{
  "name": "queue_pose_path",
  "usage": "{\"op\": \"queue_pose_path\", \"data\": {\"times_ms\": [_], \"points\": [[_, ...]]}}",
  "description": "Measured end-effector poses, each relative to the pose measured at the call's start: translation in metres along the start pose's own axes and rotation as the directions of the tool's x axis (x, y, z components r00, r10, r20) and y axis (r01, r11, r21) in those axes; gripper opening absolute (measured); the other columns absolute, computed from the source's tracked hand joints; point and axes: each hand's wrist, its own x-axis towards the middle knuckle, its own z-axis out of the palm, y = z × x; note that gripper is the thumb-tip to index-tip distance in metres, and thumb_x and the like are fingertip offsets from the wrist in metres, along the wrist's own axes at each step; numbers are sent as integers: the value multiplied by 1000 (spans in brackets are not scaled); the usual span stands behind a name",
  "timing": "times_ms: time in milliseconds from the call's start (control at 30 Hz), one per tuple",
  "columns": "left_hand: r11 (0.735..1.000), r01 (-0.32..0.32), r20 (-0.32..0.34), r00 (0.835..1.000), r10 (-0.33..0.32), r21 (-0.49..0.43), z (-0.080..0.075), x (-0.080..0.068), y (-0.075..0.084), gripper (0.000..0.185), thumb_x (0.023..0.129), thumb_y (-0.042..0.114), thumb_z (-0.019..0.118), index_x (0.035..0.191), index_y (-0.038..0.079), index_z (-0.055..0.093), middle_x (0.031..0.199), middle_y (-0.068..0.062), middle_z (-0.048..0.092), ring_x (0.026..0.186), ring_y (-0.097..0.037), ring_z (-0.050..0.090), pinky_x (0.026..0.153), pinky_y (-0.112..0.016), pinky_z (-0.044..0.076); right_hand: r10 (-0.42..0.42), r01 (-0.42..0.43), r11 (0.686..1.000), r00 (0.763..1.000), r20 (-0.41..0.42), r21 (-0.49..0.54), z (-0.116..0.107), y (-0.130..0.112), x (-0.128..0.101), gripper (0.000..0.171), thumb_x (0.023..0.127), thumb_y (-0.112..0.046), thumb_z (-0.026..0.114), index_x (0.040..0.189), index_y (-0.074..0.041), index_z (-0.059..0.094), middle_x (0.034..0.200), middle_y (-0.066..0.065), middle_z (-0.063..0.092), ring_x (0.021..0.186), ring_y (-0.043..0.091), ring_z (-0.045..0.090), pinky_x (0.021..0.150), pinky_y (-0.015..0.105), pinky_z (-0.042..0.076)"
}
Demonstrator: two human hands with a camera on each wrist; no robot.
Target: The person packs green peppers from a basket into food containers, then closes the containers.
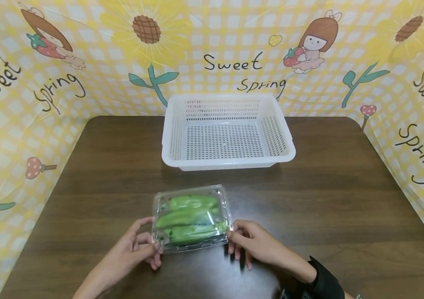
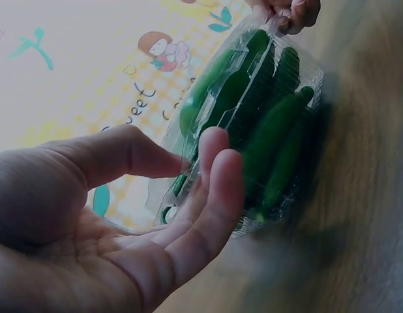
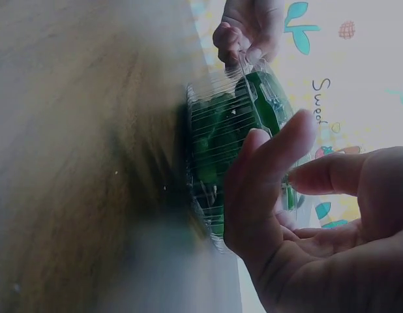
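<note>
A clear plastic clamshell box (image 1: 191, 220) with its lid down holds several long green vegetables (image 1: 187, 216) that look like peppers. It is tilted slightly above or against the table's near half; contact underneath cannot be made out. At its left end my left hand (image 1: 131, 251) pinches the rim between thumb and fingers, the thumb by the near corner. My right hand (image 1: 258, 243) grips the rim at the opposite end, its thumb on top. In the left wrist view the box (image 2: 260, 124) shows ribbed lower walls, with the left thumb (image 2: 146, 156) at its lip.
Behind the box a white perforated basket (image 1: 227, 162) stands at the back of the brown wooden table (image 1: 327, 178). A yellow checked cloth (image 1: 215, 33) with flowers and lettering hangs along the back and both sides. A black band (image 1: 324, 276) wraps the right wrist.
</note>
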Motion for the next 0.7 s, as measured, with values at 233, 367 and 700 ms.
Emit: {"op": "queue_pose_path", "data": {"times_ms": [233, 367, 700], "points": [[1000, 18, -37, 999, -18, 15, 10, 10, 2, 73, 96, 0, 56, 148, -6, 5, 91, -20, 63, 72, -18, 68, 68, -41, 61, 0, 2, 998, 999, -45, 63, -1, 6, -5, 24, 104, -19, 49, 95, 3, 50, 81, 14, 65, 56, 17, 59, 38, 44, 52], [1000, 18, -68, 998, -17, 10, 17, 17, 2, 75, 95, -2, 56, 149, -6, 3, 90, -17, 61, 70, -16, 66, 65, -38, 61, -10, 18, 993, 998, -69, 118, -1, 8, -8, 24, 105, -18, 46, 95, 4, 46, 81, 10, 61, 60, 15, 60, 38, 34, 52], [998, 59, -139, 988, -64, -37, 38, 34, 2, 75, 93, -5, 55, 149, -2, 5, 90, -7, 57, 67, -11, 61, 64, -31, 60, -3, 33, 968, 993, -121, 247, -8, 14, -19, 25, 105, -20, 48, 97, 4, 43, 84, 8, 57, 66, 13, 60, 44, 24, 52]]}}
